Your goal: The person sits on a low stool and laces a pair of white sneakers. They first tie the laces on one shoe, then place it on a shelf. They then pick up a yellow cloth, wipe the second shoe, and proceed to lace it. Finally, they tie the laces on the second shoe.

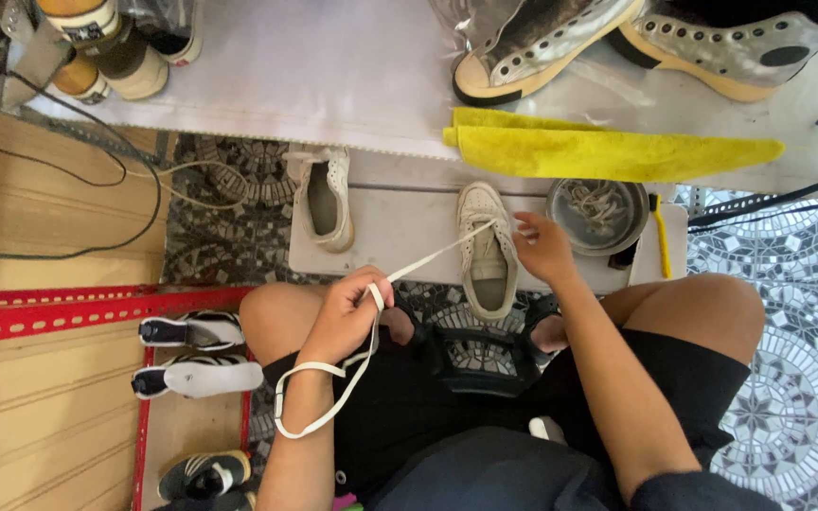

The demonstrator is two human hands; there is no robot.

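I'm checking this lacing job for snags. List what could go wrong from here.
1. The white lace is stretched taut from the left hand to the white shoe; a hard pull might tip the shoe off the low platform.
2. The slack loop hanging under the left wrist could tangle.
3. The right hand works beside the metal bowl; it could get knocked.

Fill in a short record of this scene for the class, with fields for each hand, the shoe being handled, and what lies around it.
left hand: left hand grips a white lace, its slack looping below the wrist
right hand: right hand at the top of the white sneaker, pinching the lace's other end
shoe: stands on a low white board, opening toward the person
beside it: second white sneaker to the left, metal bowl holding laces to the right
above: yellow cloth and two silver high-top shoes on a table
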